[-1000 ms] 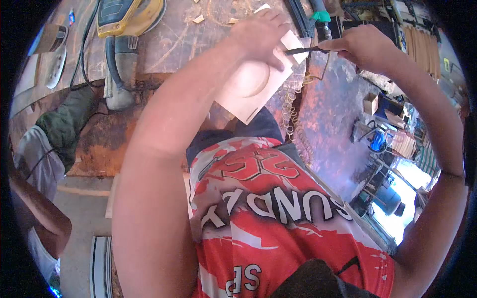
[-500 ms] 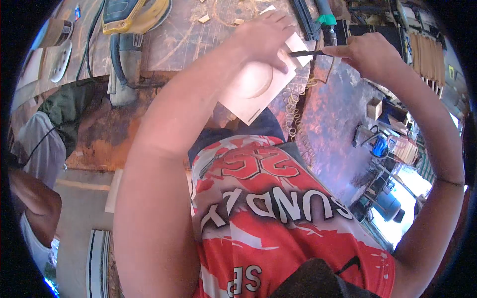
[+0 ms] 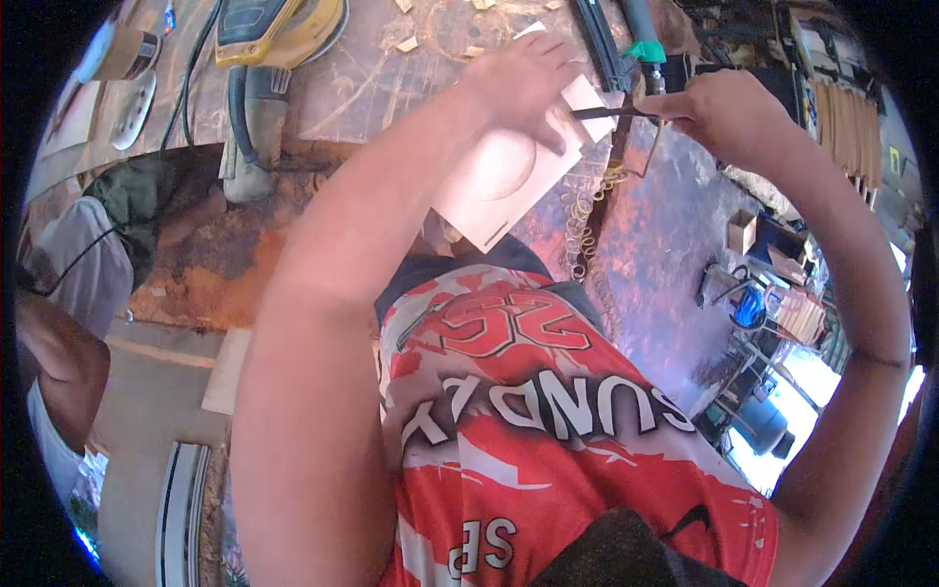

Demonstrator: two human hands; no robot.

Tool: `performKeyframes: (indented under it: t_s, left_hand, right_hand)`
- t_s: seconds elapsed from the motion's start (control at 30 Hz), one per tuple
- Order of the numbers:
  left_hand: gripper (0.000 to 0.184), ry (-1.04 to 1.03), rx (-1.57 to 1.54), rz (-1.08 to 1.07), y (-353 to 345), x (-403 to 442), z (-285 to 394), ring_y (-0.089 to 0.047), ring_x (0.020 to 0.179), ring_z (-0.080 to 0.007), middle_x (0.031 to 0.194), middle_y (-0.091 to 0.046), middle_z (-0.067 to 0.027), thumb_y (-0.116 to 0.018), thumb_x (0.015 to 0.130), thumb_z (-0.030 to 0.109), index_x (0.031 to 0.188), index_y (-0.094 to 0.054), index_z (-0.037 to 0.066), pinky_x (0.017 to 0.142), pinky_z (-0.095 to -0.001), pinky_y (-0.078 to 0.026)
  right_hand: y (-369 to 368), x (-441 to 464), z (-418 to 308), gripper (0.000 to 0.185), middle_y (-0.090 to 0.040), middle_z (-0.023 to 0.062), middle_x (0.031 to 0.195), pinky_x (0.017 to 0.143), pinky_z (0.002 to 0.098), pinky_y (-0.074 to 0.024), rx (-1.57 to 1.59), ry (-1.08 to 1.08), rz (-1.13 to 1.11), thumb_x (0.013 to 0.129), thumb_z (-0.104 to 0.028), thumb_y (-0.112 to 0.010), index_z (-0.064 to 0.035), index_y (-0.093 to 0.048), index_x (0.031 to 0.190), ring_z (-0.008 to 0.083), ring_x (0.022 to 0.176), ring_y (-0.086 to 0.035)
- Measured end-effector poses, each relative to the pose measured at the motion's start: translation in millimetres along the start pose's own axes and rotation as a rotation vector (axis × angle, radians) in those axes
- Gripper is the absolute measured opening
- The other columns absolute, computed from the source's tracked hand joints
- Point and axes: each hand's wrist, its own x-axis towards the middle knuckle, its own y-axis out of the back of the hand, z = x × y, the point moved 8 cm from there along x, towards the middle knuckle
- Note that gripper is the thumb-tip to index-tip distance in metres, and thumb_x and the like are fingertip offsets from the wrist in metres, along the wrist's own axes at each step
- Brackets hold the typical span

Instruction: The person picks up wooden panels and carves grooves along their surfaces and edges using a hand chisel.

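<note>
My left hand (image 3: 528, 83) lies over a pale wooden board (image 3: 481, 210) at the table's edge, its fingers across the top and its thumb pressing on the face. A shallow round outline and a short dark slot show on the board. My right hand (image 3: 719, 108) grips a thin, dark, flat tool (image 3: 602, 112), perhaps a file. The tool's far end touches or overlaps the pale wood beside my left thumb. A notch or step shows in the wood there; my left hand hides part of it.
A yellow power sander (image 3: 269, 34) rests on the worktable (image 3: 342, 88) at the left, among wood scraps. An air hose with a green fitting (image 3: 646, 52) and a coiled hose (image 3: 584, 225) are near my right hand. Another person's arm (image 3: 64, 362) is at far left.
The view has shifted slightly. The dark tool has tilted a little, and more of its length shows by my right fingers. My left hand stays on the board.
</note>
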Motion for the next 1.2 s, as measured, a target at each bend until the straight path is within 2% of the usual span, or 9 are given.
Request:
performKeyframes:
  t_s: [0.13,0.4,0.63,0.7,0.73,1.0,1.03,1.1,1.2]
  left_hand:
    - [0.100,-0.003,0.013,0.004,-1,-1,2,-0.040,0.143,-0.0338,0.145,-0.051,-0.0178,-0.084,0.064,0.060,0.138,-0.055,0.000,0.121,-0.0440,-0.031]
    - [0.105,0.022,-0.032,0.004,-6,-2,1,-0.041,0.142,-0.0338,0.148,-0.050,-0.0178,-0.086,0.061,0.058,0.142,-0.051,0.001,0.122,-0.0445,-0.031]
    - [0.095,-0.006,0.000,0.038,-9,-2,3,-0.038,0.143,-0.0335,0.146,-0.051,-0.0161,-0.084,0.066,0.057,0.135,-0.056,-0.001,0.121,-0.0422,-0.032]
    - [0.094,0.003,0.002,0.032,-6,-2,3,-0.038,0.143,-0.0335,0.145,-0.051,-0.0161,-0.084,0.066,0.057,0.135,-0.057,-0.001,0.121,-0.0419,-0.032]
    - [0.099,0.017,-0.013,0.004,-5,-3,5,-0.040,0.142,-0.0340,0.146,-0.051,-0.0179,-0.085,0.064,0.057,0.138,-0.054,-0.001,0.121,-0.0431,-0.032]
    - [0.105,0.008,0.028,-0.002,-3,0,-1,-0.042,0.142,-0.0344,0.146,-0.051,-0.0198,-0.085,0.062,0.060,0.141,-0.051,-0.001,0.122,-0.0438,-0.031]
    - [0.106,0.015,0.019,-0.003,-5,1,-3,-0.042,0.142,-0.0343,0.147,-0.050,-0.0196,-0.085,0.062,0.060,0.141,-0.051,-0.001,0.122,-0.0438,-0.031]
    - [0.106,0.009,0.000,-0.012,-12,-1,1,-0.042,0.142,-0.0342,0.147,-0.050,-0.0193,-0.085,0.062,0.061,0.141,-0.051,-0.001,0.122,-0.0438,-0.030]
    - [0.097,-0.017,0.053,0.078,-9,-4,3,-0.042,0.140,-0.0326,0.142,-0.053,-0.0163,-0.083,0.064,0.060,0.135,-0.057,-0.001,0.120,-0.0421,-0.033]
  right_hand:
    - [7,5,-6,0.039,-0.069,0.0134,0.081,0.072,0.0474,-0.0531,-0.026,0.015,0.100,0.092,-0.019,-0.066,-0.0290,-0.069,0.129,0.0324,0.080,-0.069]
    - [9,17,-11,0.036,-0.069,0.0141,0.080,0.073,0.0465,-0.0550,-0.057,0.021,-0.037,0.094,-0.019,-0.063,-0.0294,-0.070,0.128,0.0329,0.079,-0.070]
    - [0,18,-8,0.039,-0.070,0.0157,0.080,0.074,0.0480,-0.0549,0.034,0.012,-0.036,0.092,-0.016,-0.064,-0.0276,-0.070,0.129,0.0342,0.078,-0.070]
    - [-2,20,3,0.037,-0.073,0.0151,0.094,0.079,0.0462,-0.0582,0.153,0.008,-0.017,0.092,-0.016,-0.063,-0.0271,-0.071,0.126,0.0307,0.088,-0.073]
    - [-4,19,5,0.037,-0.073,0.0151,0.094,0.079,0.0462,-0.0582,0.151,0.010,-0.013,0.092,-0.016,-0.063,-0.0271,-0.071,0.126,0.0307,0.088,-0.073]
    - [-26,28,27,0.035,-0.072,0.0138,0.075,0.067,0.0434,-0.0578,0.459,0.106,0.055,0.092,-0.016,-0.063,-0.0269,-0.073,0.124,0.0272,0.060,-0.071]
    - [-13,29,20,0.035,-0.072,0.0138,0.075,0.067,0.0434,-0.0578,0.457,0.111,0.057,0.092,-0.016,-0.063,-0.0269,-0.073,0.124,0.0272,0.060,-0.071]
    - [-2,24,12,0.038,-0.068,0.0193,0.083,0.076,0.0467,-0.0545,0.174,-0.030,-0.099,0.090,-0.014,-0.067,-0.0247,-0.072,0.126,0.0343,0.079,-0.070]
    - [14,19,-6,0.038,-0.069,0.0181,0.082,0.074,0.0476,-0.0544,-0.009,0.030,-0.037,0.092,-0.016,-0.066,-0.0262,-0.071,0.128,0.0346,0.079,-0.070]
